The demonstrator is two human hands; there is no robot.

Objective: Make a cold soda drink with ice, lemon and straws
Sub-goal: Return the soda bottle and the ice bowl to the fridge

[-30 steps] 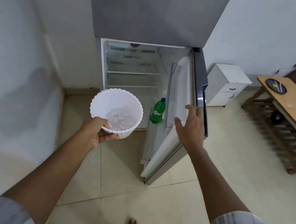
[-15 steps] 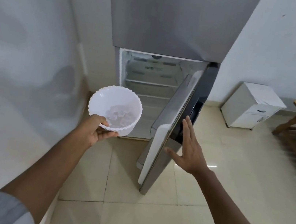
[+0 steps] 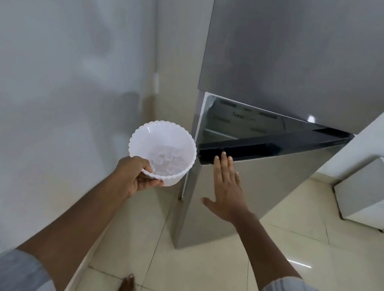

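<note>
I am pushing the fridge door [image 3: 240, 197] closed with my right hand [image 3: 225, 190], fingers straight and flat against the steel just under its dark top edge, gripping nothing. The door is only ajar, so a steady push should seat it without a slam that could jolt the ice. My left hand [image 3: 135, 176] is pinching the rim of the white bowl [image 3: 162, 151], thumb inside, holding it level just beside the fridge; ice cubes [image 3: 169, 162] are lying in its bottom.
</note>
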